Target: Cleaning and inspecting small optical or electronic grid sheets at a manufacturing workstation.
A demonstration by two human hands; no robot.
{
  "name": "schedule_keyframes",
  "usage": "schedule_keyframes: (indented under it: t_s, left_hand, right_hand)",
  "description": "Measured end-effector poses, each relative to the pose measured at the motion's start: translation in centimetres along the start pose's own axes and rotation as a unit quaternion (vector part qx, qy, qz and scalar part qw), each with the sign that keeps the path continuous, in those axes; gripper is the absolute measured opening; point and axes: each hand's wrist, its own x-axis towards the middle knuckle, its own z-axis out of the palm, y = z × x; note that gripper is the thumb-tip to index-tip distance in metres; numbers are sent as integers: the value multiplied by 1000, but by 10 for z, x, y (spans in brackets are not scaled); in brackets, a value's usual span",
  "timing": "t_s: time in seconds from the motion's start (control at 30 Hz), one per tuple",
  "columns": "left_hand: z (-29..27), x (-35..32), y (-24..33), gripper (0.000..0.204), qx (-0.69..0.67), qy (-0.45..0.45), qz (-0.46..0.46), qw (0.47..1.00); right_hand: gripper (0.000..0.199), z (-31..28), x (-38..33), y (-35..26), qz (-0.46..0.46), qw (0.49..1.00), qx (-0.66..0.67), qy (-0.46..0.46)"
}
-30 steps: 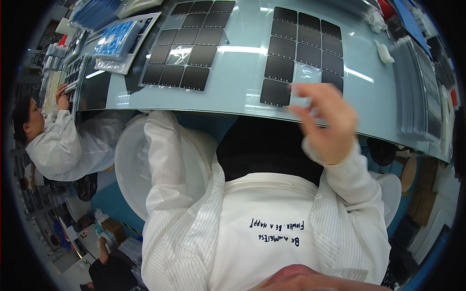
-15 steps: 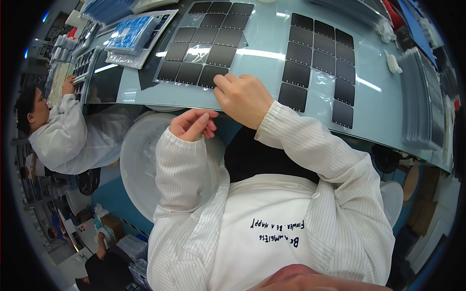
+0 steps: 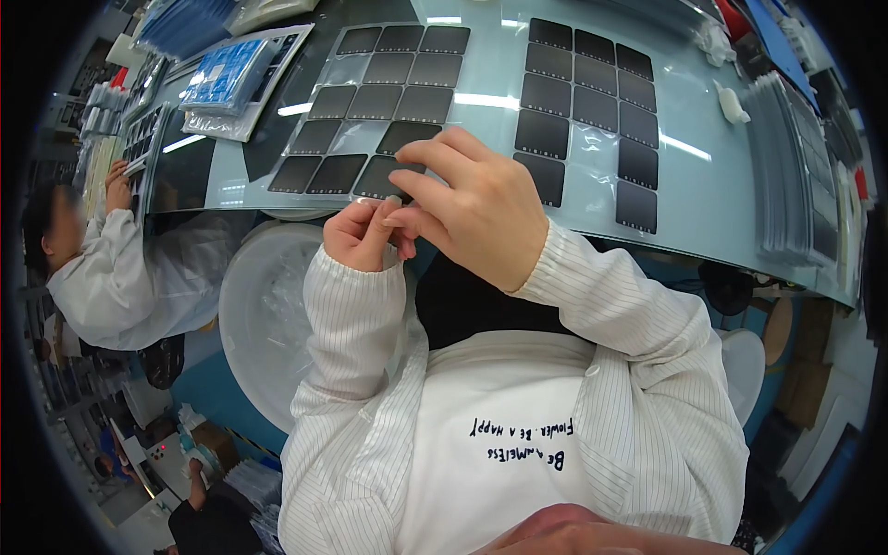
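Your two hands meet at the near edge of the glass-topped table (image 3: 698, 190). Left hand (image 3: 361, 239): just in front of the edge, fingers curled, thumb raised against them. Right hand (image 3: 486, 211): reaches in from the right, fingers bent and spread, thumb tip close by your left fingers. Cannot tell if either set of fingers grips anything; a small, thin piece could be hidden there.

Left sheet of dark squares (image 3: 375, 102): lies flat on the table just beyond your hands. Your right forefinger overlaps its bottom right square in view; contact unclear. Clear gaps show in its second row, at left, and fourth row, in the middle. Right sheet of dark squares (image 3: 595, 109): also flat, beyond your right wrist and apart from the other. Its middle column stops short of the two outer ones.

Far left on the table: blue packet (image 3: 222, 76) on a pale stack. Far right: clear sleeves (image 3: 777, 171) standing in a row, small white bottle (image 3: 731, 102) near them. White tub (image 3: 264, 342) below the edge, beside your left sleeve.
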Motion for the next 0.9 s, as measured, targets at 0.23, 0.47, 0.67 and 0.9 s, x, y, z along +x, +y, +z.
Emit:
schedule_keyframes:
  t_s: [0.23,0.47,0.67,0.9]
  left_hand:
    - [6,4,-4,24,-32,18,45,998]
    - [19,-5,8,25,-34,61,14,997]
    - [14,-1,-8,25,24,14,101,994]
    - [2,11,-25,22,61,-43,156,985]
  right_hand:
    - [28,-4,-16,-7,74,992,59,-80]
    - [26,9,-37,-15,32,996,22,77]
    - [23,-6,-16,1,95,993,63,17]
    - [17,-10,-12,25,76,991,93,-67]
